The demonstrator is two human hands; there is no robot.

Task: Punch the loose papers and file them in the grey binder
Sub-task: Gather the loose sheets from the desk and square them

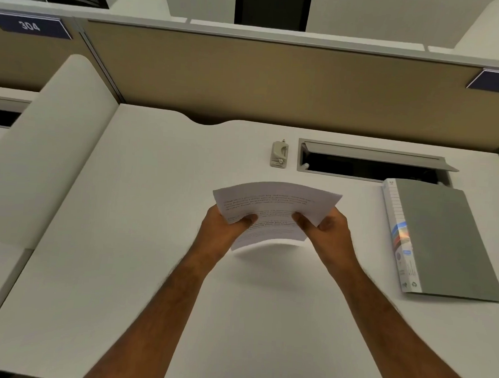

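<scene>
So right now both hands are up off the white desk surface holding a thin stack of white printed paper sheets, roughly in the middle of the desk and closer to me than the punch. The left hand pinches the left side with the thumb on top, and the right hand does the same on the right; the fingers underneath are hidden by the paper, so I can't say exactly how they sit.

Handling-wise, my guess is this stuff is super light and floppy. You can already see the stack bowing upward between the two grips, and the sheets are fanned out a bit, so the edges aren't squared. Paper slides against itself easily, so I'd keep both sides pinched and tap it even before punching. Grabbing by the side margins like this seems right.

The stack's long axis runs roughly left to right, and the top sheets are skewed against the ones below.

The small beige metal hole punch sits further back, well apart from the paper. The flat grey plastic binder lies closed off to the right, its labelled spine facing the stack, long axis running away from me.
</scene>
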